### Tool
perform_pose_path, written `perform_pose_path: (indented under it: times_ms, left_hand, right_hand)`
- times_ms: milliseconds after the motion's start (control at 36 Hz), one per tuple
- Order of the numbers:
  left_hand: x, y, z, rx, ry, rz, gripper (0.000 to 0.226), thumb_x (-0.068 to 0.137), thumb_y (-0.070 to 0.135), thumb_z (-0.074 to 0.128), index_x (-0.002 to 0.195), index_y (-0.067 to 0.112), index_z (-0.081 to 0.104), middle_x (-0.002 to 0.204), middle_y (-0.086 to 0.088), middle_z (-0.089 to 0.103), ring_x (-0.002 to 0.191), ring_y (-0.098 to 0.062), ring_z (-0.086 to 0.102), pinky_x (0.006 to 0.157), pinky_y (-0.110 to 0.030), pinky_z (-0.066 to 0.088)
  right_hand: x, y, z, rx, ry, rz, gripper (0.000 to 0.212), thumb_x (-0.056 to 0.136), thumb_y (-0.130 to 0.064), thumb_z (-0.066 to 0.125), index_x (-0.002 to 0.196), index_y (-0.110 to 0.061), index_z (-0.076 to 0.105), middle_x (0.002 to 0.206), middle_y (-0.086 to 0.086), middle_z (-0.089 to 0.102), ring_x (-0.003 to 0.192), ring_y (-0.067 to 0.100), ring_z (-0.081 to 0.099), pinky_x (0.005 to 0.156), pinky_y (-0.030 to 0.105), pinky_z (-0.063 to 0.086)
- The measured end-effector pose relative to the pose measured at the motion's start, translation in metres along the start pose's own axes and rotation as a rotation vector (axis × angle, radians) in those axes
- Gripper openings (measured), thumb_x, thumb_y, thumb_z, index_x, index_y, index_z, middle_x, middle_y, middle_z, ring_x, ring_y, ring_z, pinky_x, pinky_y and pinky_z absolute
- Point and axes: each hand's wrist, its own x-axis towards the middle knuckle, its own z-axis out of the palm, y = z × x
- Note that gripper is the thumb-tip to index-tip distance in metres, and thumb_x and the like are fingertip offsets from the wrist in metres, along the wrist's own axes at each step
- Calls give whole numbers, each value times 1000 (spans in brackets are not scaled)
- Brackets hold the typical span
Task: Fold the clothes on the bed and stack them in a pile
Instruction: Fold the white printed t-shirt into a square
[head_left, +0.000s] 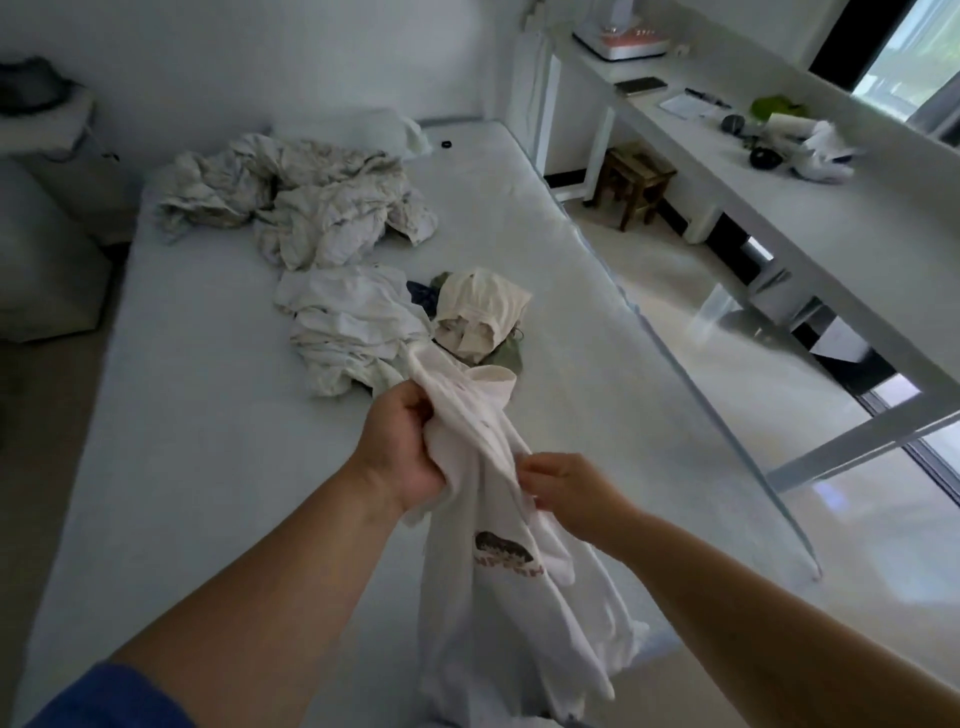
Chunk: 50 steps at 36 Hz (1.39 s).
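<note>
A white T-shirt (498, 587) with a dark printed motif hangs bunched over the near end of the bed (208, 441). My left hand (402, 447) grips a fistful of its upper part. My right hand (566, 493) pinches a fold of the same shirt just to the right. Behind it lies a loose heap of clothes: a crumpled white garment (348, 327), a cream garment (480, 312), and bits of dark blue and green cloth under them.
A crumpled pale blanket (301, 202) and a pillow (358, 130) lie at the far end of the bed. A long white desk (810, 208) with small items runs along the right, with a wooden stool (634, 182) under it. Pale floor separates bed and desk.
</note>
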Motion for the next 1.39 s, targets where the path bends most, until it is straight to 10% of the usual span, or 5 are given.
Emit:
perform_pose_path:
  times_ms: [194, 417, 833, 1194, 1389]
  left_hand:
    - [-4, 5, 18, -272, 41, -12, 38, 72, 24, 52, 95, 3, 73, 104, -14, 67, 104, -29, 61, 102, -43, 40]
    - [-7, 31, 30, -390, 57, 201, 32, 78, 19, 48, 91, 5, 73, 98, -14, 70, 91, -28, 66, 99, -42, 42]
    - [-13, 71, 5, 681, 717, 448, 17, 84, 14, 55, 90, 6, 69, 107, -17, 66, 99, -30, 60, 69, -31, 47]
    - [1, 31, 34, 570, 450, 276, 22, 80, 11, 55, 69, 11, 74, 84, -9, 73, 89, -28, 66, 83, -41, 52]
    - [2, 31, 31, 851, 405, 341, 19, 86, 10, 53, 74, 12, 67, 81, -1, 66, 82, -19, 56, 81, -36, 43]
  right_hand:
    - [9, -2, 8, -3, -271, 123, 30, 93, -21, 44, 122, -23, 48, 90, 7, 63, 55, 14, 60, 44, 25, 45]
    - [16, -25, -4, 374, -433, 127, 27, 88, -9, 56, 114, -3, 62, 118, 26, 59, 112, 42, 55, 101, 51, 41]
    - [39, -47, -136, -531, 521, -420, 28, 88, -55, 44, 90, -36, 65, 76, -6, 59, 77, 19, 51, 72, 29, 37]
    - [4, -51, -65, -585, 133, -667, 67, 57, -84, 46, 107, -41, 53, 96, -25, 47, 87, -5, 49, 75, 18, 40]
    - [25, -44, -42, -320, 169, -572, 21, 88, -23, 60, 70, -33, 54, 62, -17, 54, 60, -3, 52, 54, 6, 36]
